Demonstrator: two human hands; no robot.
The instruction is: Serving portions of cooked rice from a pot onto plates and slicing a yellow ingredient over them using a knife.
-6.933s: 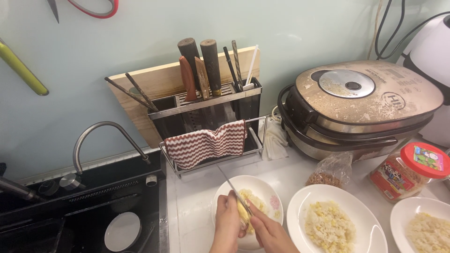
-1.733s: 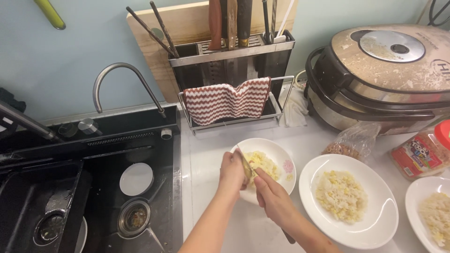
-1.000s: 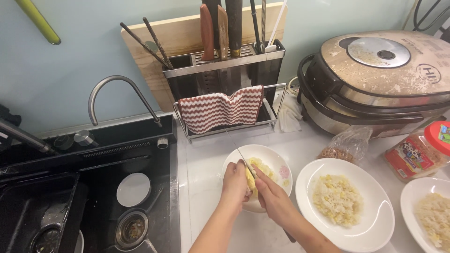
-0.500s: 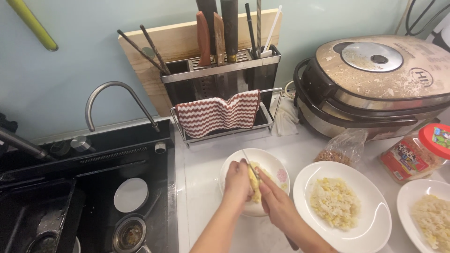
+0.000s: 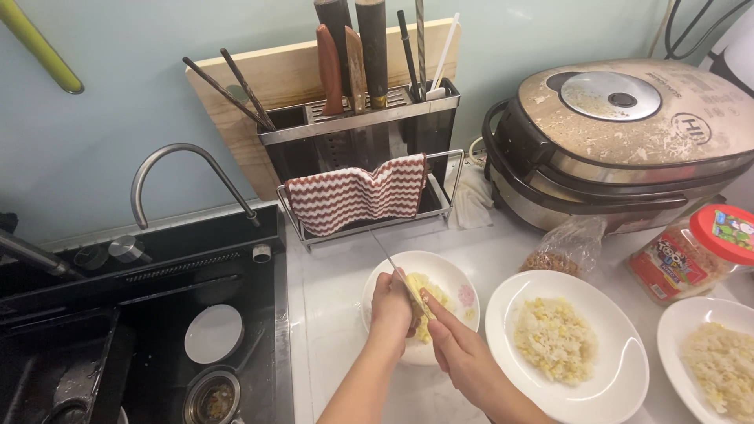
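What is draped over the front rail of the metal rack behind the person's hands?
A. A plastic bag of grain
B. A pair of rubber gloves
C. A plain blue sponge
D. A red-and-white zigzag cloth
D: a red-and-white zigzag cloth hangs over the front rail of the metal rack, just behind the small plate where both hands work.

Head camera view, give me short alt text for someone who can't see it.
Two bare hands, left hand and right hand, work a thin knife through yellow food over a small white plate on a white counter. A larger plate of rice sits to the right, a black sink to the left, and a knife rack with striped cloth and rice cooker behind.
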